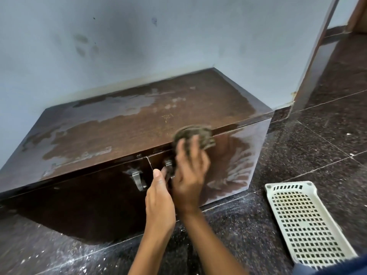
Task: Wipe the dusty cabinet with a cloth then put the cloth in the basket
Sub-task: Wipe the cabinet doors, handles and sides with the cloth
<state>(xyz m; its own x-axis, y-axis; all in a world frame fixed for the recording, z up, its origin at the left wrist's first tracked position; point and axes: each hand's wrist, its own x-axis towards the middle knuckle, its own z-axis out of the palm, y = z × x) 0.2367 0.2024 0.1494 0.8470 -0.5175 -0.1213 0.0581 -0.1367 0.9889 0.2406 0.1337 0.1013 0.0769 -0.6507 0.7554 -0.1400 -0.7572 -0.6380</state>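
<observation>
We look down on a low, dark-brown cabinet [127, 124] set in a corner against a pale blue-grey wall [139, 36] that carries dark smudges; the cabinet's top is mottled, with whitish dusty patches towards the back and left and browner areas in front; its right-hand door [234, 161] bears pale streaks; two metal handles [139, 180] sit side by side where the doors meet. Our right hand [188, 173] presses a crumpled dark cloth [193, 136] against the upper front edge of the cabinet, the fingers laid over it, and the cloth is blurred; whether this grip curls round the cloth we cannot tell. Our left hand [158, 197] reaches to the right-hand handle, its thumb raised, the fingers partly hidden, so its grip is also uncertain. The floor [317, 145] is dark speckled polished stone with pale joints and scattered white specks; on it, to the right and well apart from the cabinet, lies a white perforated plastic basket [303, 225].
</observation>
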